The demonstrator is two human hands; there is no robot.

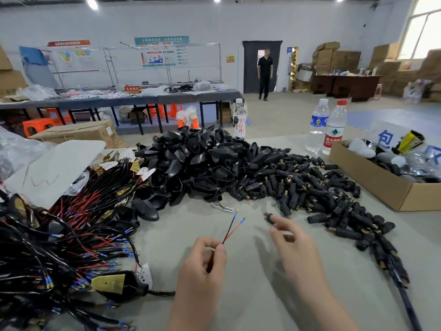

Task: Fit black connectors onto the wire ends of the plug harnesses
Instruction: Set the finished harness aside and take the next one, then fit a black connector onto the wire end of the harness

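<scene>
Left hand (202, 263) pinches the thin black-and-red wire pair (235, 226), ends aimed up and to the right. Small black brass-tipped connector (269, 217) lies just off the open, empty fingers of the right hand (294, 247).

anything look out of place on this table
A small silver metal clip lies on the bare table at the front edge of the black housing pile, the only shiny loose piece among black parts. Nothing looks spilled or broken; the wire pair pinched in the left hand looks intact.
</scene>
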